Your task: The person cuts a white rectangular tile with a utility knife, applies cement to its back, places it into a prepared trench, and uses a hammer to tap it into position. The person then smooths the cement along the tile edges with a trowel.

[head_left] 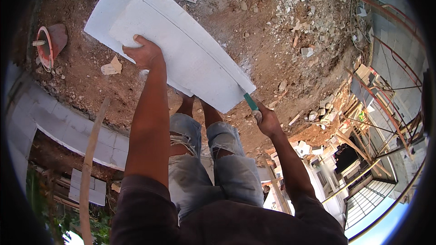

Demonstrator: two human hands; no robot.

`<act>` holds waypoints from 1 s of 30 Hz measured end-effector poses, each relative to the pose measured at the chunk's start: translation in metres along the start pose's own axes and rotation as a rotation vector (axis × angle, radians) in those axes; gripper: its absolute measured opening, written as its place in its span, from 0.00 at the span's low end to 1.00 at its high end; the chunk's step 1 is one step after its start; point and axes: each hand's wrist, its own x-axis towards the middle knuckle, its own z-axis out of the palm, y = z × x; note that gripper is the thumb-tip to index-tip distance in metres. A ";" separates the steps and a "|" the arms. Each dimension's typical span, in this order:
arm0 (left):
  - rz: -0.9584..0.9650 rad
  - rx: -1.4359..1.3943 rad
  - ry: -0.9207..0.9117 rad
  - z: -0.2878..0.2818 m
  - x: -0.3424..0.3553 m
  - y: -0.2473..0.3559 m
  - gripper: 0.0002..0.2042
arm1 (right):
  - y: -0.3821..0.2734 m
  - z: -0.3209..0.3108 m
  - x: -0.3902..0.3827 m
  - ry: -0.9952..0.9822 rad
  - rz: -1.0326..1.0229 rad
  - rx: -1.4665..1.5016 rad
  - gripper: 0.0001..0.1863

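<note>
Right hand, 3 o'clock: wrapped round green-handled tool, blade at near end of upper white block (11 o'clock). Left hand, 10 o'clock: clasping that block's edge, thumb on top. Second white block beneath. Reddish bucket, 10 o'clock, on soil.

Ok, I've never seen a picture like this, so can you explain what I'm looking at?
There's no machine here: a person is working with bare hands. The single picture comes from a wide fisheye camera on their head, looking down, so straight edges bend near the rim and their torn jeans show below. On the brown ground, one pale block overlaps another pale block, with a red bucket off to the left. The left hand is at the upper block's left edge. The right hand holds a green-handled tool by the line along that block.
</note>
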 end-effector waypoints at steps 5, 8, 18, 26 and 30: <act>-0.121 0.024 -0.067 -0.001 0.003 0.008 0.39 | -0.048 -0.070 -0.174 0.085 -0.099 -0.062 0.32; -0.140 0.113 -0.057 0.001 0.002 0.009 0.38 | -0.053 -0.067 -0.140 -0.043 0.231 0.079 0.30; -0.127 0.152 -0.057 -0.006 -0.004 0.022 0.37 | -0.018 -0.055 -0.164 -0.004 0.093 -0.002 0.35; -0.084 0.109 -0.063 -0.006 -0.005 0.026 0.37 | 0.008 -0.007 -0.012 0.063 -0.042 -0.042 0.29; -0.115 0.190 -0.095 -0.009 -0.003 0.021 0.37 | -0.007 -0.031 -0.094 -0.182 0.277 0.024 0.32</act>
